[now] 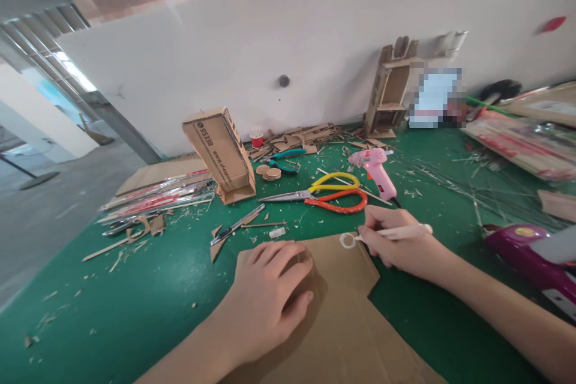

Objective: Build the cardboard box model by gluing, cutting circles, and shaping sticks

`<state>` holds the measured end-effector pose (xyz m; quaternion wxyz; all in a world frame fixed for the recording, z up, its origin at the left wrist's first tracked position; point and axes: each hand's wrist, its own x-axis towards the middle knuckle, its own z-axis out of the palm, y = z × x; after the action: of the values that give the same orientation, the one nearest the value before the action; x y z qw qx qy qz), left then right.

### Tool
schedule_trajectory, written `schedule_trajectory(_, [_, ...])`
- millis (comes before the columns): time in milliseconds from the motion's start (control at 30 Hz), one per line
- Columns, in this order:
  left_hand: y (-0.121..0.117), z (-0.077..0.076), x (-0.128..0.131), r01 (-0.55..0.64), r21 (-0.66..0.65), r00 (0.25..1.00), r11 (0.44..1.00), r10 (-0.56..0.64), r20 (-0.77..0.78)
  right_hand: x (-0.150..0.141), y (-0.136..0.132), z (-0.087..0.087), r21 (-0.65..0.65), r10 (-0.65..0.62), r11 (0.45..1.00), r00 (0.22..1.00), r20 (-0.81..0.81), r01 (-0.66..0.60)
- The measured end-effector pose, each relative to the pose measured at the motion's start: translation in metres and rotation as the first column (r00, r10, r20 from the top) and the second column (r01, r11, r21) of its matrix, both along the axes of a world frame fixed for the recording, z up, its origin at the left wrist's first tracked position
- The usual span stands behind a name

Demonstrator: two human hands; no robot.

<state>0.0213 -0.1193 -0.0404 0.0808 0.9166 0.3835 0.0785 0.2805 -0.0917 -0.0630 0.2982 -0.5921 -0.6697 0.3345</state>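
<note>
A sheet of brown cardboard (333,318) with a notched right edge lies on the green table in front of me. My left hand (274,288) rests on it, fingers stretched out. In my right hand (400,240) is a white pen (405,231), its tip pointing left over the far right corner of the sheet. By the tip is a small white ring (348,240); I cannot tell whether it is drawn or lying there. Just beyond the sheet are a small white cap (277,233) and large scissors (319,193) with yellow and orange handles.
A utility knife (237,225) and cardboard scraps lie left of the scissors. Behind stand a cardboard box (220,156), teal-handled pliers (283,160), a pink glue gun (380,171) and a cardboard shelf model (390,93). At the right edge is a purple tool (517,252).
</note>
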Motion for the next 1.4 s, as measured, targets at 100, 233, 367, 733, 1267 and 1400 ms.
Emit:
schedule_trajectory(100, [-0.001, 0.001, 0.000, 0.004, -0.002, 1.000, 1.000, -0.004, -0.001, 0.000, 0.000, 0.000, 0.021, 0.020, 1.000, 0.999, 0.051, -0.021])
schedule_trajectory(233, [0.000, 0.000, 0.001, 0.002, -0.002, 1.000, 1.000, -0.002, -0.007, 0.000, -0.001, 0.001, 0.059, 0.064, 0.996, 0.996, 0.057, -0.067])
schedule_trajectory(367, [0.001, -0.001, 0.001, -0.014, -0.007, 1.000, 1.000, 0.014, -0.015, 0.001, 0.000, 0.000, 0.072, 0.038, 0.996, 0.998, 0.055, -0.042])
schedule_trajectory(733, [0.000, -0.002, 0.000, -0.015, -0.007, 1.000, 1.000, 0.015, -0.009, -0.006, 0.000, 0.003, -0.066, 0.103, 0.992, 0.994, -0.029, -0.105])
schedule_trajectory(1267, [0.000, -0.002, 0.000, -0.012, -0.001, 1.000, 1.000, 0.012, -0.022, 0.002, 0.000, 0.000, -0.053, 0.022, 0.998, 0.999, -0.030, -0.023])
schedule_trajectory(1400, [0.000, -0.002, 0.000, -0.009, 0.005, 1.000, 1.000, 0.009, -0.015, 0.004, 0.002, -0.002, -0.004, -0.016, 1.000, 0.991, -0.134, 0.016])
